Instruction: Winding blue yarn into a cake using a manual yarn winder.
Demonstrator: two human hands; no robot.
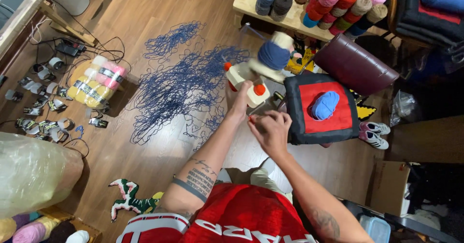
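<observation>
Home yarn-craft workshop, wood floor (159, 11), table w/ stacked yarn cones (338, 4), loose blue yarn (186, 78), yarn winder (256, 74)

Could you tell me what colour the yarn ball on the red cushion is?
Light blue yarn ball, seen clearly in the head view.

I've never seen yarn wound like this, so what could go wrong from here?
The loose blue yarn lies in a tangled heap on the floor, so it may knot or snag as it feeds the winder. The left hand only steadies the winder, which might tip or shift. The right hand pinches close by and could catch a strand.
</observation>
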